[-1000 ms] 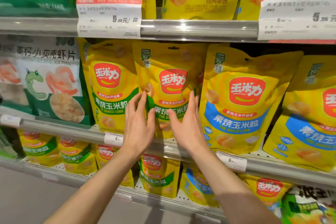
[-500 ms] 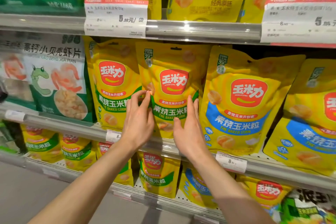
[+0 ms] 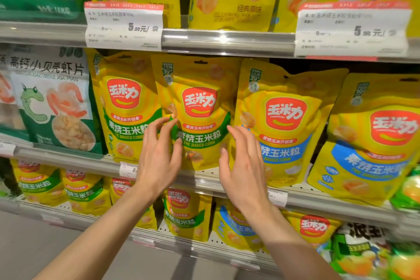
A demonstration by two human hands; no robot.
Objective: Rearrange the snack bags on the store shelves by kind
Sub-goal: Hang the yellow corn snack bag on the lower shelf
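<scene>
A yellow baked-corn bag with a green band [image 3: 200,102] stands in the middle of the centre shelf [image 3: 204,180]. A matching green-band bag [image 3: 123,107] is on its left. Two blue-band corn bags [image 3: 286,116] [image 3: 375,143] are on its right. My left hand [image 3: 159,154] has curled fingers at the middle bag's left edge and its thumb on the bag's front, pinching that edge. My right hand [image 3: 243,166] is spread with fingers apart at the bag's right edge, partly covering the first blue-band bag.
A green-and-white shrimp-chip bag [image 3: 52,98] stands at the far left of the same shelf. White price tags [image 3: 123,27] [image 3: 352,29] hang on the rail above. More green-band and blue-band corn bags fill the upper and lower shelves. Green packets [image 3: 404,188] sit at the right edge.
My left fingers have gone from lying flat to curling onto the middle bag's left edge. My right hand has shifted right and spread beside the bag. The view has moved closer.
</scene>
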